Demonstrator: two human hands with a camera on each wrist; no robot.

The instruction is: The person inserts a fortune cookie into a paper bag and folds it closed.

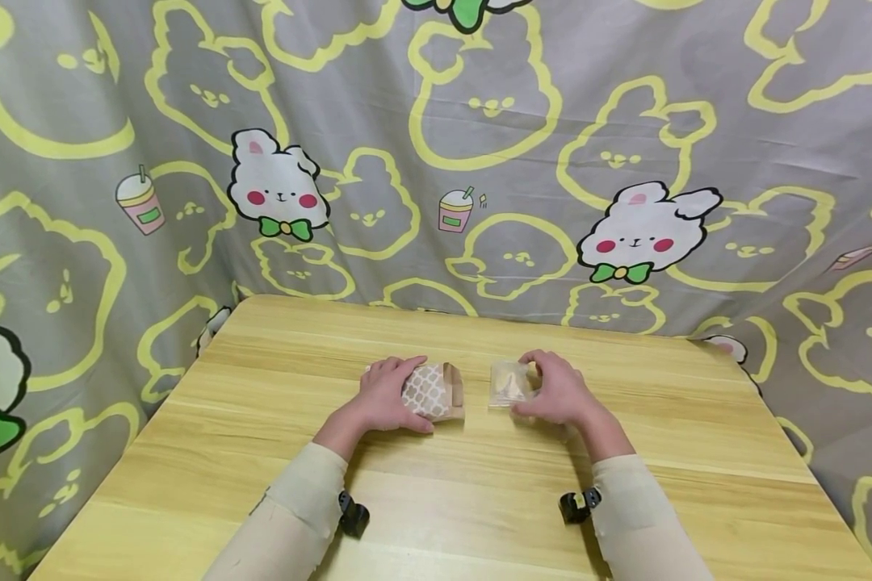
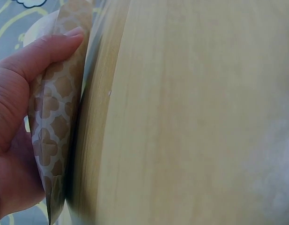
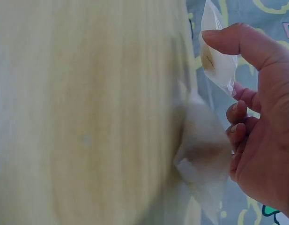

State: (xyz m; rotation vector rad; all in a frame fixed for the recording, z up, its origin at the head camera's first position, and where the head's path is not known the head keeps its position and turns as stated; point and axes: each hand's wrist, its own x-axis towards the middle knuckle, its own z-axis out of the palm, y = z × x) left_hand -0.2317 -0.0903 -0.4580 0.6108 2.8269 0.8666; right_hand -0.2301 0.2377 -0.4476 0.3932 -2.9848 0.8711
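Two hands face each other across the table (image 1: 443,500), seen in the head view with a printed curtain (image 1: 378,89) behind. The left hand (image 1: 387,399) grips the bag (image 1: 425,391), thumb along its near side and the other fingers over its far side. The bag's long axis runs sideways, and its mouth points right, away from the left palm. The right hand (image 1: 558,394) pinches a clear packet (image 1: 505,381) by its right side, so the packet lies leftward of those fingers, roughly level with the mouth and just apart from it. That short gap, mouth facing packet, is the relation that matters; the right hand is the nearer one to the packet.

From the left wrist, the thumb presses the bag's patterned face; the fingertips behind are hidden. The bag stands close beside the table surface, and I can't tell whether they touch.

From the right wrist, the thumb holds the packet from one side, with the lower fingers curled. A blurred pale shape (image 3: 203,150) sits below it; I can't make out what it is.
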